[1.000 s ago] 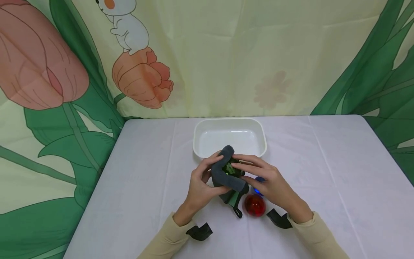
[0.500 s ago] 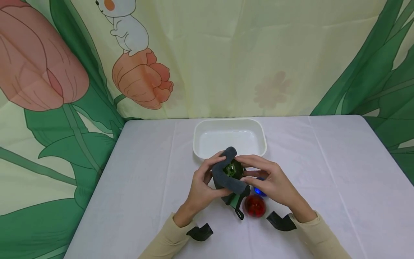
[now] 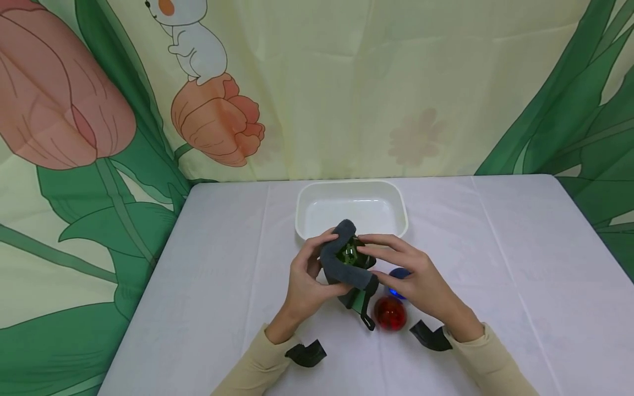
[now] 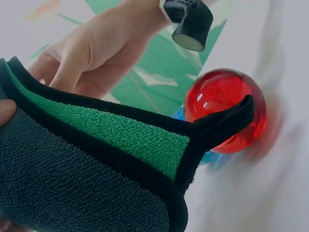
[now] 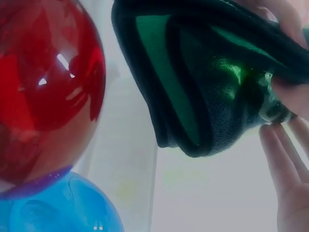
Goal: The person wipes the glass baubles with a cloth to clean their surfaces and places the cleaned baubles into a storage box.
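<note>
A dark grey towel [image 3: 342, 267] with black edging and a green inner side is folded around a transparent green ball [image 3: 349, 253]. My left hand [image 3: 311, 278] grips the towel from the left, thumb below and fingers over the top edge. From the right, my right hand [image 3: 418, 275] holds the ball's exposed side between fingers and thumb. In the left wrist view, the towel's hanging loop [image 4: 227, 121] overlaps a red ball [image 4: 217, 106]. Towel and fingers hide most of the green ball.
The red ball rests on the white table [image 3: 218, 264] just right of the towel's loop. Behind it sits a blue ball [image 5: 67, 208], partly covered by my right hand in the head view. A white rectangular tray [image 3: 302, 212] stands at the back, beyond my hands.
Both hands, with towel and green ball, shift slightly up and left. The right fingers change their place on the ball, reaching further over its top. The red and blue balls stay put.
</note>
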{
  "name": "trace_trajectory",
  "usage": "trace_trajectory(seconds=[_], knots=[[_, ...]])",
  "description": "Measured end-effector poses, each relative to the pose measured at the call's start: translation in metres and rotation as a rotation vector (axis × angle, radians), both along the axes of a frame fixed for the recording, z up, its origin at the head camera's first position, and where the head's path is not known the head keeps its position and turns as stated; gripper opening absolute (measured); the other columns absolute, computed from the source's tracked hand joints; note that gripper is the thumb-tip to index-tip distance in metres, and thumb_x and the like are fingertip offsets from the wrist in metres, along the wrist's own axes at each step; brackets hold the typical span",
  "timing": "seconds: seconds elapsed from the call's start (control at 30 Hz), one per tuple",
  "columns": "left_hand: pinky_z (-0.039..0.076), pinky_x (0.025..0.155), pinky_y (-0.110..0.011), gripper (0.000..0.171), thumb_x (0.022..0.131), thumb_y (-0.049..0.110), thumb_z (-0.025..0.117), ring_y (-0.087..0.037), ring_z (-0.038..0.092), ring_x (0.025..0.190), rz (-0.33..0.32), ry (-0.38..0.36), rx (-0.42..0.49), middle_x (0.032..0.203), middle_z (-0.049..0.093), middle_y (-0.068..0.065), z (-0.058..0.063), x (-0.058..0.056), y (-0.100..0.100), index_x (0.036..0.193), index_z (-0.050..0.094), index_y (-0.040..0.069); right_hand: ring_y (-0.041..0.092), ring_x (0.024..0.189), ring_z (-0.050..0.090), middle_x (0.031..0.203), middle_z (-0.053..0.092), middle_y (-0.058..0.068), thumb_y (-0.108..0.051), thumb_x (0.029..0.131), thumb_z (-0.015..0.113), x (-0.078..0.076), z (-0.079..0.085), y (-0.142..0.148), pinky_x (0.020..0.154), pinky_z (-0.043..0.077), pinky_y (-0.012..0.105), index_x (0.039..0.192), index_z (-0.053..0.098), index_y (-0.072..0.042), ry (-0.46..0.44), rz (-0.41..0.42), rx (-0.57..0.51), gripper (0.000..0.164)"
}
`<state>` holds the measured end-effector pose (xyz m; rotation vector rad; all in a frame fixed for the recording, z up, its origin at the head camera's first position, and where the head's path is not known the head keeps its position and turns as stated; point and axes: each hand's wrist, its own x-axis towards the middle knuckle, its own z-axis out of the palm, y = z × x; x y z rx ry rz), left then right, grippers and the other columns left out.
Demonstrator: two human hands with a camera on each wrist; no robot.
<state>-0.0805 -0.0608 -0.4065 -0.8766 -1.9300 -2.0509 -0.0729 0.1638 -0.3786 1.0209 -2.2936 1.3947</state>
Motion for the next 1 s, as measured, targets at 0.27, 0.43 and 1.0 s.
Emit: trace_trajectory(seconds=[0.27, 0.43, 1.0], knots=[[0.047, 0.106, -0.032, 0.073, 0.067, -0.021, 0.077, -0.026, 0.05, 0.133, -0.021, -0.009, 0.03, 0.145, 0.045, -0.027, -0.0007, 0.0002, 0.0018, 0.132, 0.048, -0.008, 0.02, 0.128, 0.055, 0.137, 0.058, 0.013, 0.022, 0.067, 0.077, -0.0017, -0.0039, -0.0035, 0.095, 0.05, 0.017, 0.13, 0.065, -0.007, 0.078, 0.022, -0.011, 0.071], [0.047, 0.106, -0.032, 0.072, 0.067, -0.022, 0.077, -0.025, 0.051, 0.133, -0.029, -0.007, 0.022, 0.145, 0.045, -0.027, -0.0005, 0.0007, 0.0024, 0.132, 0.048, -0.008, 0.017, 0.128, 0.056, 0.136, 0.059, 0.014, 0.02, 0.07, 0.077, -0.0002, -0.0037, -0.0029, 0.096, 0.049, 0.017, 0.132, 0.063, -0.007, 0.053, 0.002, 0.002, 0.069], [0.046, 0.106, -0.033, 0.073, 0.066, -0.02, 0.078, -0.028, 0.051, 0.133, -0.017, -0.041, 0.025, 0.146, 0.047, -0.024, 0.0022, 0.0028, -0.0021, 0.131, 0.049, -0.008, 0.012, 0.12, 0.061, 0.136, 0.06, 0.01, 0.01, 0.08, 0.075, -0.0004, 0.0001, -0.0051, 0.091, 0.056, 0.028, 0.138, 0.057, -0.005, -0.142, 0.018, -0.056, 0.062]])
